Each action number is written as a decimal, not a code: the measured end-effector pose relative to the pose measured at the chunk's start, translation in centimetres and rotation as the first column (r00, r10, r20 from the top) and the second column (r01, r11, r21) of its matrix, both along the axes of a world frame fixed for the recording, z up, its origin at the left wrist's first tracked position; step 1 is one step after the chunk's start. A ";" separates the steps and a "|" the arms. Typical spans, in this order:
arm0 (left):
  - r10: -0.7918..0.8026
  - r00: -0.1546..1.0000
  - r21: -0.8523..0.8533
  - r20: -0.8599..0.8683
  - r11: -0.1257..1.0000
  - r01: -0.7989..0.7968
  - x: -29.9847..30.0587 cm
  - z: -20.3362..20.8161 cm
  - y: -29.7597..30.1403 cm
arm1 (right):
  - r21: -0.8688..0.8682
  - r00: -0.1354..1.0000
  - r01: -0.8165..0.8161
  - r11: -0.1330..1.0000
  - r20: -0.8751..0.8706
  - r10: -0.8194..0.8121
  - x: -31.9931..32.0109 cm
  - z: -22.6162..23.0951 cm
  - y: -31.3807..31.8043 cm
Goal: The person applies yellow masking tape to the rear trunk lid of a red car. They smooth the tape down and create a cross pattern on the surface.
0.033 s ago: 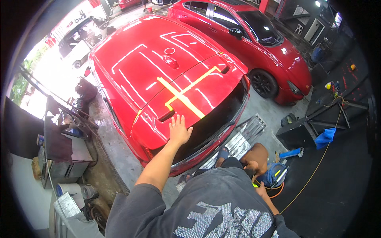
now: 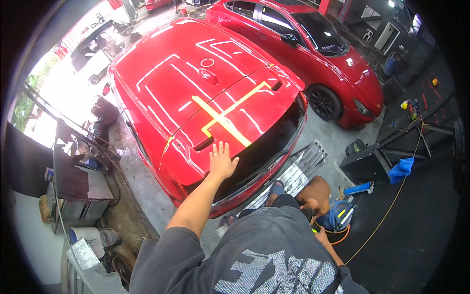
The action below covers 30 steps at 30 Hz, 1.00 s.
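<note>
My left hand [image 2: 223, 161] lies palm down at the rear edge of the red car [image 2: 161, 54], fingers spread and nothing held. Just ahead of it, yellow masking tape [image 2: 223, 120] forms a cross with a bent end over the roof and rear spoiler. Low at my right side, my right hand [image 2: 321, 236] is curled around a small thing with a bright yellow-green part [image 2: 315, 229]. My body hides most of that thing, so its kind does not show.
I stand on a silver slatted platform [image 2: 293, 181]. To the right are a brown rounded form I cannot make out [image 2: 317, 190], a blue coiled hose [image 2: 338, 215], a blue cylinder [image 2: 359, 188] and a blue cloth [image 2: 401, 170]. A second red car [image 2: 342, 73] stands alongside.
</note>
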<state>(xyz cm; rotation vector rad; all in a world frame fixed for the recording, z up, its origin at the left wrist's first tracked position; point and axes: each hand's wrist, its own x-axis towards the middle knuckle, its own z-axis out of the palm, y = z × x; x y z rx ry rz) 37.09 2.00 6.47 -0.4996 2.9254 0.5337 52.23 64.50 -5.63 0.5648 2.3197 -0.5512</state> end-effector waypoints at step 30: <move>0.331 0.833 -0.253 0.444 0.938 -0.239 -18.5 2.7 -3.1 | -0.099 0.928 -0.363 0.927 0.054 0.369 -39.2 2.7 2.6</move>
